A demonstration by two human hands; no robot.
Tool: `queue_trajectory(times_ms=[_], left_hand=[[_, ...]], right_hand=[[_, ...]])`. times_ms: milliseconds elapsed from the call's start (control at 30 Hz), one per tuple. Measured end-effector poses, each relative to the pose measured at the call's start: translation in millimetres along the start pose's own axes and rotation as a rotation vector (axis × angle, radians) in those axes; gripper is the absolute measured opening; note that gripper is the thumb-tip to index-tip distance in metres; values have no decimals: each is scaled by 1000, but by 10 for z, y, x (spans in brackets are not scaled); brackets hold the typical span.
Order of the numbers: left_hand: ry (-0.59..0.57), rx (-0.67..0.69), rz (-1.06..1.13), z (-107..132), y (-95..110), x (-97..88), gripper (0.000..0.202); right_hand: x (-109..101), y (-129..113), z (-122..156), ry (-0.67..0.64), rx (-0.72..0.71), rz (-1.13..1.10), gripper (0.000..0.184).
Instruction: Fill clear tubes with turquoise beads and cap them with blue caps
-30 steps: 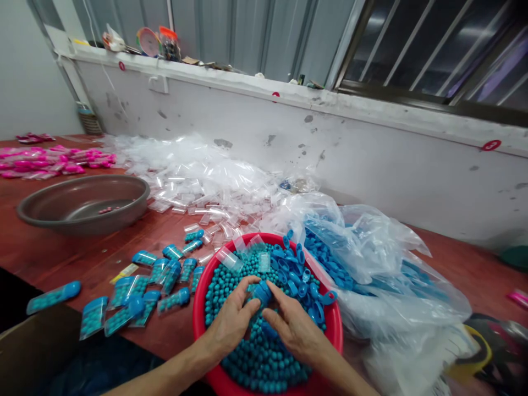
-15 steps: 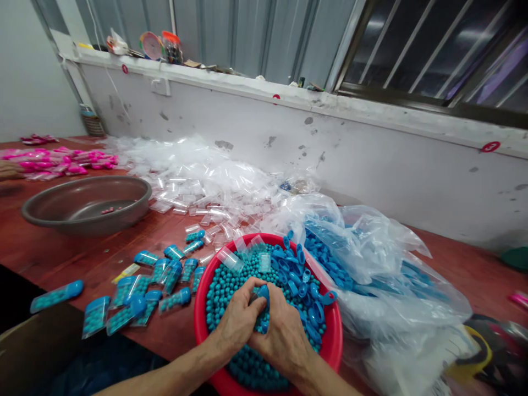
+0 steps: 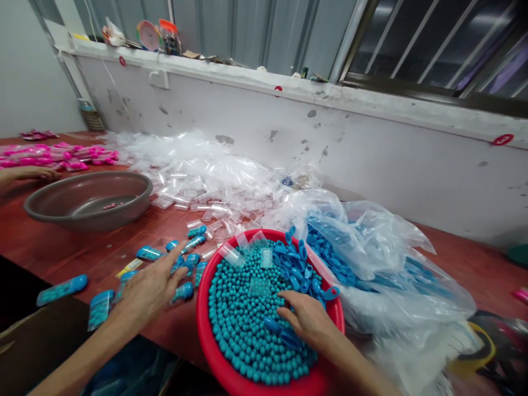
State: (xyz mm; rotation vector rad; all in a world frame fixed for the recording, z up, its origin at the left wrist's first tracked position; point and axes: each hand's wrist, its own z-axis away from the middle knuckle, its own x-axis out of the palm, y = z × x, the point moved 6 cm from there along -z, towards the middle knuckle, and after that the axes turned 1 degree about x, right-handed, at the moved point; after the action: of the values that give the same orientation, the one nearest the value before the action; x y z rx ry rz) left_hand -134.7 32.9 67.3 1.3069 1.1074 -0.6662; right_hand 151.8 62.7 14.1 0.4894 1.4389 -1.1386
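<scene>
Red worktable (image 3: 185, 325) is running along the wall; red basin (image 3: 203, 308) is sitting at its near edge. From where I'm standing, the hands are hovering apart: left hand (image 3: 150, 287) over capped bead tubes (image 3: 101, 309) lying left of the basin, grip hidden; right hand (image 3: 307, 314) half-curled inside, thumb and fingertips parted. Blue caps (image 3: 295, 269) are crowding the far right, on teal beads (image 3: 243, 324).

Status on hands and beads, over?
Left hand at filled tubes. Right hand above red tub, nothing visibly held. Blue caps, clear tubes lying on beads.
</scene>
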Motion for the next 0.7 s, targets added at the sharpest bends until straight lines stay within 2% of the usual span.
queue_trajectory(times_ms=[67,133,233,333,433,500,633,700], left_hand=[[126,11,-156,14,38,-94,47],[114,103,-136,30,263,21,41],[-136,314,-46,42,734,529,31],[-348,439,4,23,1078,1081,27],[-425,484,56,-58,1261,1398,25],[-455,482,79,-123,1312,1467,21],[-567,462,123,-162,1279,1453,3],[-639,450,150,-115,1229,1469,15]], right_hand=[[91,-72,24,-57,-42,101,29],[183,-163,30,-105,-62,210,28],[261,-253,16,-133,-69,337,18],[252,-248,31,-116,-75,375,14],[207,-176,103,-87,-75,338,19],[190,-123,159,-80,-75,318,20],[170,16,193,-79,-24,304,12],[124,96,161,-25,14,228,13]])
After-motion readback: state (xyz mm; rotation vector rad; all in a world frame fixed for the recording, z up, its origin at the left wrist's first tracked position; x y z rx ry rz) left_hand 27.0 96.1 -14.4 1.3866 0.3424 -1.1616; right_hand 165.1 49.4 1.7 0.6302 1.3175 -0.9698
